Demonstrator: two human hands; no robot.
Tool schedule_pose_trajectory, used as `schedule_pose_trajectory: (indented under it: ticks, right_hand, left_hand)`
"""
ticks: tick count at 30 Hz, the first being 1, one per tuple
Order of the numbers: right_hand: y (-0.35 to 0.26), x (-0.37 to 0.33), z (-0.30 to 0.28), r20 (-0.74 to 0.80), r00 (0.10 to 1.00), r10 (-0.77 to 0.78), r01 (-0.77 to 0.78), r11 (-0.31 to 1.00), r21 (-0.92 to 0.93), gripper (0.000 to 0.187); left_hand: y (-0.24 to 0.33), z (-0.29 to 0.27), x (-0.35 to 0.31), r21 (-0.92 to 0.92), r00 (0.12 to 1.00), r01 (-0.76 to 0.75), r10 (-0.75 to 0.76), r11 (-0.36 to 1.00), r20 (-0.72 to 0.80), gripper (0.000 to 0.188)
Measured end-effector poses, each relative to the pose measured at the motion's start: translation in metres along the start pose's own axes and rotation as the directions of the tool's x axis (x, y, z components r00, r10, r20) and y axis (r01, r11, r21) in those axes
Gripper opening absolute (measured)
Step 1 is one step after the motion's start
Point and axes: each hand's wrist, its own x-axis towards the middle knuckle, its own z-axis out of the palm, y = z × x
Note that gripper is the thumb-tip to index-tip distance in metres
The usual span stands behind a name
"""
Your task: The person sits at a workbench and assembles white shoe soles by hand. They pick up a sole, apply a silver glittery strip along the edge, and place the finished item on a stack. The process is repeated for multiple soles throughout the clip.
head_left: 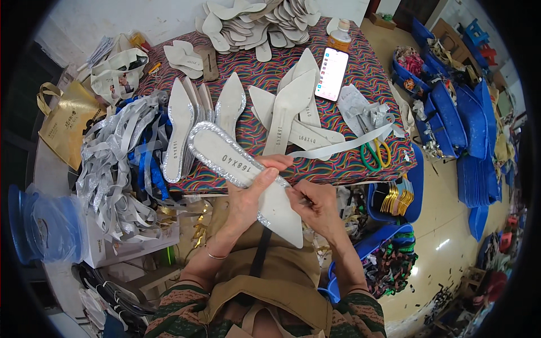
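My left hand [247,197] is wrapped round the middle of a pale, pointed shoe insole [282,211], held tilted in front of my lap. Glittery silver trim follows the rounded heel and part of both sides. At the insole's right edge my right hand [316,207] is closed in a pinch; its fingertips hide what lies between them. From beside my left fingers a pale strip [338,148] runs right across the table edge. Behind my hands lie plain insoles [290,107] and a stack of silver-trimmed ones [179,127].
Silver strips [115,158] hang in a heap at the left table edge. Scissors [376,155] with green and yellow handles, a lit phone [332,73] and a bottle [340,36] are on the right. More insoles [259,25] pile up behind. Blue bins [408,211] stand beside the table.
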Motion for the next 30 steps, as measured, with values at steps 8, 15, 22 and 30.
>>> schedule_pose_trajectory:
  ticks: [8,15,22,30]
  right_hand:
    - [-0.003,-0.002,-0.007,0.097,0.974,0.206,-0.21,0.977,0.035,0.021]
    - [0.021,-0.034,0.005,-0.034,0.943,0.331,-0.307,0.905,0.295,0.007]
    - [-0.009,0.021,-0.01,-0.077,0.932,0.354,-0.292,0.859,0.421,0.01]
    - [0.001,0.049,-0.029,0.09,0.982,0.166,-0.181,0.961,0.209,0.023]
  left_hand:
    - [-0.006,0.001,0.01,0.076,0.992,-0.039,0.029,0.996,0.127,0.014]
    - [0.002,0.005,0.007,-0.035,0.936,0.352,-0.35,0.935,0.043,0.015]
    - [-0.012,0.002,-0.005,0.137,0.82,0.418,-0.438,0.898,0.369,0.016]
    - [-0.014,-0.013,-0.019,0.326,0.696,0.486,-0.584,0.811,0.418,0.017]
